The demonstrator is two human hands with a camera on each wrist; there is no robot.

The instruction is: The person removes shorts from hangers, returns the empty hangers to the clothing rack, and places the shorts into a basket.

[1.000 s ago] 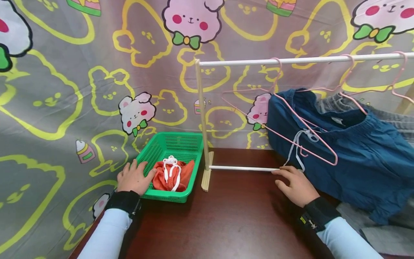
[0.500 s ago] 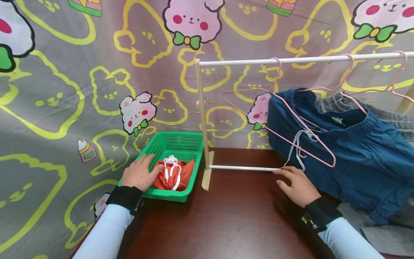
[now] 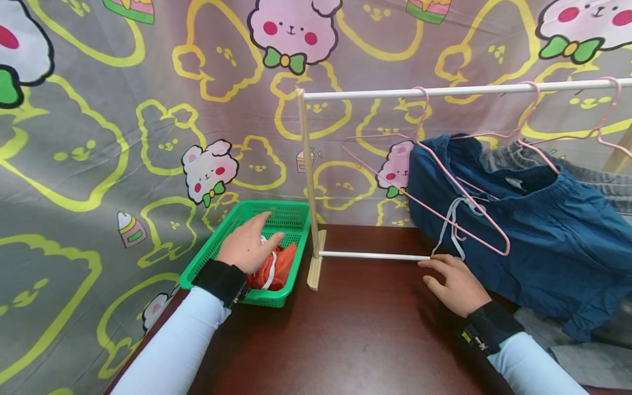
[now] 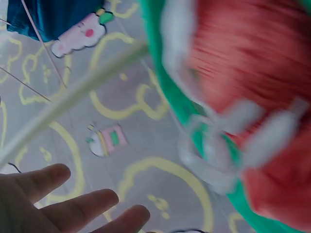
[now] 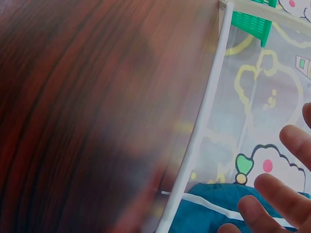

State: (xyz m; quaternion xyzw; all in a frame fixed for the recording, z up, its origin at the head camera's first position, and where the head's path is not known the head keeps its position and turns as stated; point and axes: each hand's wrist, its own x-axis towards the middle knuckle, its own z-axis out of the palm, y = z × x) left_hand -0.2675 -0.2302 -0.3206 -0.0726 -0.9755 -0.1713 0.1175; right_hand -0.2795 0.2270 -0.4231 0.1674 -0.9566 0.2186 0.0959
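Observation:
My left hand [image 3: 249, 241] hovers over the green basket [image 3: 197, 260], fingers extended and holding nothing. Beneath it lies an orange-red garment [image 3: 283, 266] with a white drawstring, partly hidden by the hand in the head view. The left wrist view shows the garment [image 4: 257, 53] blurred and close, with the spread fingertips [image 4: 104, 198] apart from it. My right hand [image 3: 456, 285] is held out with relaxed fingers near the rack's lower white bar [image 3: 375, 256]. It is just left of the hanging blue shorts [image 3: 533, 236]. In the right wrist view its loose fingers [image 5: 277, 194] hold nothing.
A wooden-legged rack with a white top rail [image 3: 365, 95] stands behind. From it hang pink hangers; the leftmost hanger [image 3: 481, 236] overlaps the blue shorts. Grey clothing [image 3: 592, 356] lies low at the right. The dark table [image 3: 336, 340] meets a patterned curtain [image 3: 113, 164].
My left hand has moved from the basket's left rim rightward and forward, over the orange-red garment. My right hand has barely moved.

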